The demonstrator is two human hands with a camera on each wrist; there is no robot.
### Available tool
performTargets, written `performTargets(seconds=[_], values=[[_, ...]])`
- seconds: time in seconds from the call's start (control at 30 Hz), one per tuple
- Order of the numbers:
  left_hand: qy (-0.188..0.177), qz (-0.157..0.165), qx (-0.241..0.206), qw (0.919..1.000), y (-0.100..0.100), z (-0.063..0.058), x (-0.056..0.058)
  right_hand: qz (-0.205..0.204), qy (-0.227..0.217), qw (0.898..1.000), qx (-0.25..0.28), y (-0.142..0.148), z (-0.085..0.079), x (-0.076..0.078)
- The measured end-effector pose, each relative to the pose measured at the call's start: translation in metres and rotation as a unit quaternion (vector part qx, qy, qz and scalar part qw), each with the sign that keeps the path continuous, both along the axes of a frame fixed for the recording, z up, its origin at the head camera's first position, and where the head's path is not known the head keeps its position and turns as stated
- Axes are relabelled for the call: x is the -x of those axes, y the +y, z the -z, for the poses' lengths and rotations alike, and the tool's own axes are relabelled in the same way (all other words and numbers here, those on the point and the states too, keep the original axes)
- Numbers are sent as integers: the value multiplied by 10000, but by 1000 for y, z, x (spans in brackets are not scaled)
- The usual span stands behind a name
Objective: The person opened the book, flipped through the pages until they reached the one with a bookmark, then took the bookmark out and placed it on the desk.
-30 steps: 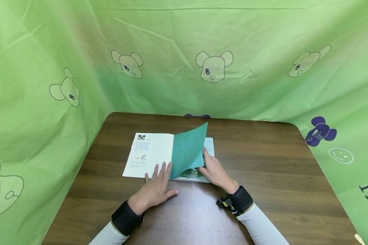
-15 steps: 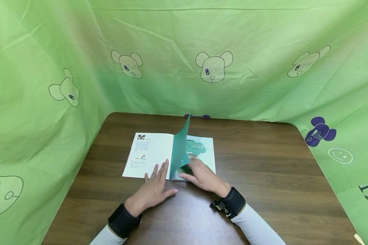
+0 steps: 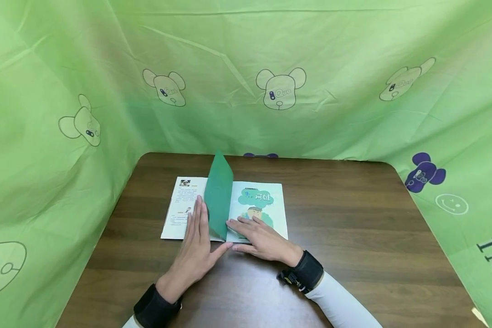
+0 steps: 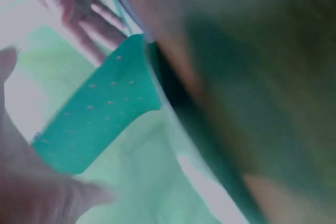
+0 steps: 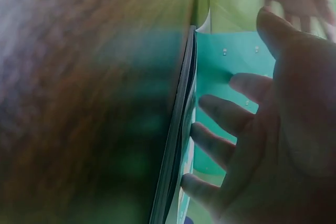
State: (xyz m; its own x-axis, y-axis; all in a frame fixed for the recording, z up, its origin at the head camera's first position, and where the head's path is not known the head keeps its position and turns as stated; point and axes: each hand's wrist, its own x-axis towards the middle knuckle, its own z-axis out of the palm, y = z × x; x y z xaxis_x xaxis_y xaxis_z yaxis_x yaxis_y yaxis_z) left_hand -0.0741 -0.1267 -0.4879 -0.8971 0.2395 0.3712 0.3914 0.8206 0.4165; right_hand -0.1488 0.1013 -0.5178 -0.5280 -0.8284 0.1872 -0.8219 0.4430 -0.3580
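Observation:
A picture book lies open on the table, its white left page [image 3: 174,214] bearing small text and two little pictures. Its right page [image 3: 278,200] shows a green cloud shape and a cartoon figure, partly hidden by a hand. Between them a teal leaf [image 3: 219,191] stands nearly upright at the spine, dotted in the left wrist view. The left hand [image 3: 192,255], fingers straight, is beside the leaf over the left page. The right hand [image 3: 264,240] has its fingers extended over the lower part of the right page, fingertips near the spine. Neither hand grips anything.
The brown wooden table [image 3: 352,218] extends around the book. A green curtain [image 3: 213,118] printed with bear heads encloses the back and sides. Black straps [image 3: 309,271] with small cameras sit on both wrists.
The teal leaf has swung left from over the right page to upright, uncovering that page. The right hand has moved left towards the spine; the left hand has moved slightly up to the leaf.

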Motion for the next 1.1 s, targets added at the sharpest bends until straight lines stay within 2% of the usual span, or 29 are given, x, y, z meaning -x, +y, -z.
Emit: performTargets(seconds=[0.03, 0.1, 0.17, 0.3, 0.53, 0.63, 0.77, 0.97, 1.1], values=[[348, 3, 163, 9993, 0, -2, 1, -2, 16, 10000, -27, 0, 0, 0], [799, -30, 590, 9951, -1, -5, 2, -13, 42, 10000, -78, -1, 1, -1], [940, -29, 1112, 9893, 0, -8, 4, -4, 47, 9999, -138, -1, 0, -1], [707, -123, 2151, 9740, -1, -7, 4, -4, 30, 9997, -260, -3, -2, -2], [367, -79, 3132, 9490, -5, 4, 2, 50, -94, 9988, -476, -2, -3, -4], [74, 60, 3245, 9458, -6, 9, 2, 64, -96, 9985, -538, -1, -4, -4], [-321, 166, 3092, 9503, -7, 14, -1, 0, -106, 9982, -588, 0, -5, -2], [-899, 105, 2721, 9580, -6, 19, -4, -158, -179, 9978, -624, 10, -12, 1], [-1341, 56, 2416, 9610, -6, 21, -5, -135, -465, 9965, -677, 24, -19, 8]])
